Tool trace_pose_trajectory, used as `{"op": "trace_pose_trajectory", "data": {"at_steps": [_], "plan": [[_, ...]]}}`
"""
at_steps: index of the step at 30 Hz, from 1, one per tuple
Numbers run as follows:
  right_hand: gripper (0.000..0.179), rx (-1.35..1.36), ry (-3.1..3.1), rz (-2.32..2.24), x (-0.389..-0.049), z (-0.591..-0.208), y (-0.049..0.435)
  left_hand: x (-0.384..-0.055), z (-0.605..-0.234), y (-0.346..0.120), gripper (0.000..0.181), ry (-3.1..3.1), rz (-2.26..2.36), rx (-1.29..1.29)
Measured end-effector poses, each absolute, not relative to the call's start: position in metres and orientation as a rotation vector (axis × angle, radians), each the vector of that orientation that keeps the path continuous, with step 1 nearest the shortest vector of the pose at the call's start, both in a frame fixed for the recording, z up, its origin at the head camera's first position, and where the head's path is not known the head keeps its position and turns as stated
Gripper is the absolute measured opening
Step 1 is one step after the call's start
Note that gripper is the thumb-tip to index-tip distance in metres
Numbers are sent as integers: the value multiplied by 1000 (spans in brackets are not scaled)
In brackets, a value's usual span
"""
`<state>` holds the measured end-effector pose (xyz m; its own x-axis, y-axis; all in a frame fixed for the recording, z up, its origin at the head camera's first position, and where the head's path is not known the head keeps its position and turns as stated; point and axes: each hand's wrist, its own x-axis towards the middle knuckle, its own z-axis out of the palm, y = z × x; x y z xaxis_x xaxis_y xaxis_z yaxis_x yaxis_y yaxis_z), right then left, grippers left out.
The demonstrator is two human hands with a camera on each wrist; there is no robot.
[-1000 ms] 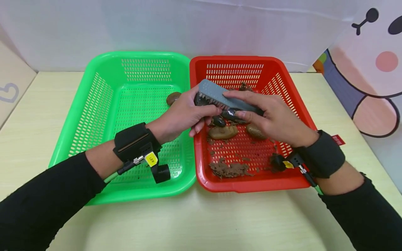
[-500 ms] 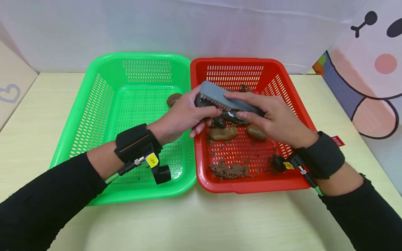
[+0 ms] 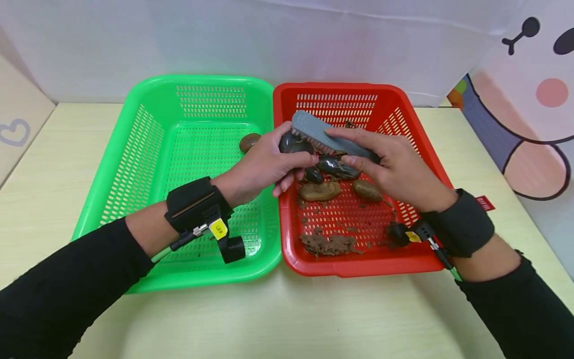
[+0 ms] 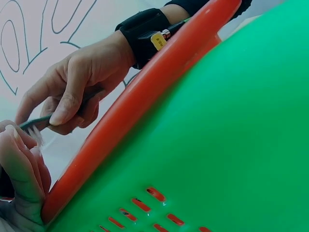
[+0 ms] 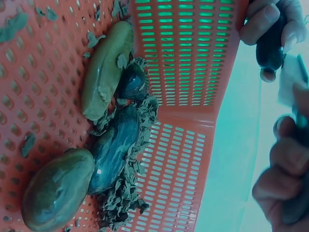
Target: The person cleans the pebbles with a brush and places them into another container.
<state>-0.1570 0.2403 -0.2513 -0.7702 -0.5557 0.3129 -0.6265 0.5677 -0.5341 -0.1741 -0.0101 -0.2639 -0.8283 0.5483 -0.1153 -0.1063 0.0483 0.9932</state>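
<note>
Brush (image 3: pixel 320 131), gripped by the right hand (image 3: pixel 391 162), faces a dark stone (image 3: pixel 294 143) the left hand (image 3: pixel 271 160) holds, maybe so the red basket (image 3: pixel 358 267) catches mud (image 3: pixel 329 244).

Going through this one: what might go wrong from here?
The glossy dark stone might slip from the left hand and knock the stones in the red basket. The brush, in the right hand, could scrape the nearby left thumb. Brown debris might scatter into the neighbouring green basket.
</note>
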Motion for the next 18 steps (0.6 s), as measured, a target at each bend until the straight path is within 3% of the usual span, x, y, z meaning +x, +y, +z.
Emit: {"op": "trace_pose_trajectory", "data": {"at_steps": [6, 14, 18], "plan": [[56, 1181, -2618, 1045, -156, -252, 239, -173, -264, -11, 35, 1854, 1830, 441], [51, 949, -2695, 910, -157, -250, 239, -174, -264, -10, 41, 1877, 1822, 434], [54, 1010, -2676, 960, -157, -251, 240, -174, -264, -10, 40, 1871, 1821, 430]]}}
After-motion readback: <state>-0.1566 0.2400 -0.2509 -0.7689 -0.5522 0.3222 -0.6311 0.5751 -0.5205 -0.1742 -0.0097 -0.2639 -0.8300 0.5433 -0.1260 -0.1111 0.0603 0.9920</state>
